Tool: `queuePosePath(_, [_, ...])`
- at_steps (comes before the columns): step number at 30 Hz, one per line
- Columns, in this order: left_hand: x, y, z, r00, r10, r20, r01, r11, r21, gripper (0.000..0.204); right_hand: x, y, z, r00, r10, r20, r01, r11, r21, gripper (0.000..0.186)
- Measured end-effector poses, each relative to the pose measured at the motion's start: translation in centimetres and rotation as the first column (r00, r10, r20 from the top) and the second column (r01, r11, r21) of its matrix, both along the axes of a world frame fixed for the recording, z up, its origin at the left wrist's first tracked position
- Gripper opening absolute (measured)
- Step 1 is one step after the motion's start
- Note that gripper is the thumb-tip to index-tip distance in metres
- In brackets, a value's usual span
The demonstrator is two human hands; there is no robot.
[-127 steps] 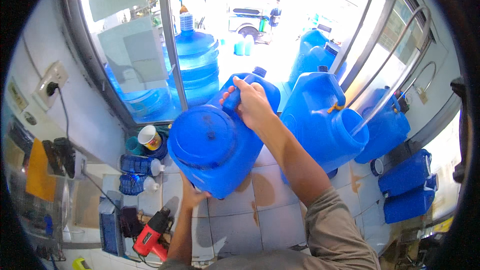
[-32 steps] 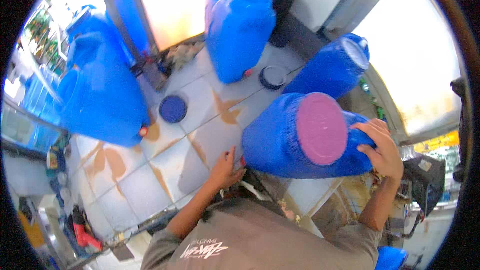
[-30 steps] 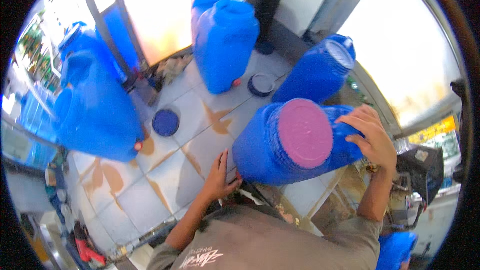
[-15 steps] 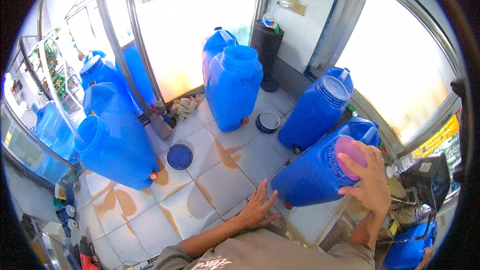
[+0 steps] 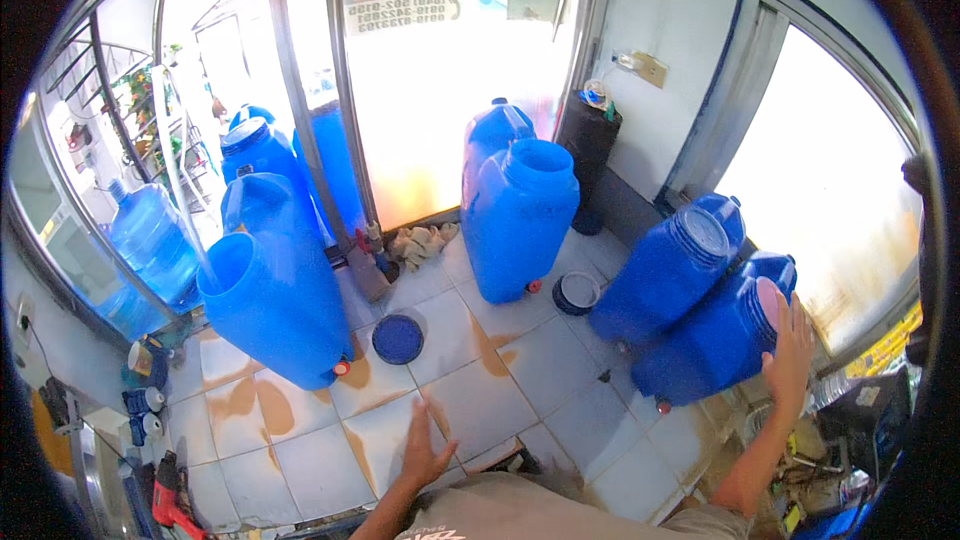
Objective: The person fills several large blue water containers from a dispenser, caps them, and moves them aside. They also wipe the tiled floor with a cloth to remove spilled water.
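Observation:
My right hand (image 5: 788, 352) has its fingers stretched out against the pinkish lid (image 5: 768, 302) of a blue water jug (image 5: 690, 348) at the right. Over the tiled floor, my left hand (image 5: 425, 450) is open and holds nothing. A second blue jug (image 5: 645, 285), with a pale lid, stands close beside the first. In the middle is an uncovered blue jug (image 5: 520, 230). Another uncovered jug (image 5: 280, 305) stands at the left, with a pale hose (image 5: 176, 155) running into its mouth. A dark blue lid (image 5: 398, 340) and an upturned lid (image 5: 577, 293) lie on the floor.
A metal door frame (image 5: 318, 120) rises behind the left jug. Rags (image 5: 422, 244) lie at its foot. A black cylinder (image 5: 590, 155) stands in the back corner. A red power tool (image 5: 172, 500) is at lower left; clutter including a black box (image 5: 870, 405) lies at right.
The view has swung left. The pink-lidded jug is now closer to its neighbour. My left hand has moved left, away from that jug, and my right hand's fingers have straightened on the lid.

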State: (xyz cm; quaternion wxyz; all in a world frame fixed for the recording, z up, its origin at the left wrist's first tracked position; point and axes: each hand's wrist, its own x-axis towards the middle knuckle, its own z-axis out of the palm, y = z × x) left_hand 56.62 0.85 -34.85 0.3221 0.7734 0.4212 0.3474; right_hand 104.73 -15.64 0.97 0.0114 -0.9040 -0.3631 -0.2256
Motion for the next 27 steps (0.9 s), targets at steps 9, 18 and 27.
queuePosePath(9, [-10.5, -2.2, -2.4, 0.700, 0.708, 0.095, -0.712, 0.702, 0.016, 0.080, -8.5, 16.6, -0.5, 0.577, 0.815, -0.052, -0.784, 0.571, 0.243, 0.060])
queuePosePath(18, [-29.5, -11.0, -8.1, -0.457, 0.889, -0.015, -0.817, -0.414, 0.401, 0.067, -6.5, 31.3, -2.3, 0.528, 0.849, -0.014, -0.756, 0.477, 0.447, 0.073])
queuePosePath(27, [-36.4, -11.5, -10.9, -0.727, 0.632, -0.269, -0.458, -0.737, -0.496, 0.106, -6.6, 40.2, -15.2, 0.431, 0.891, -0.145, -0.436, 0.346, 0.831, 0.127])
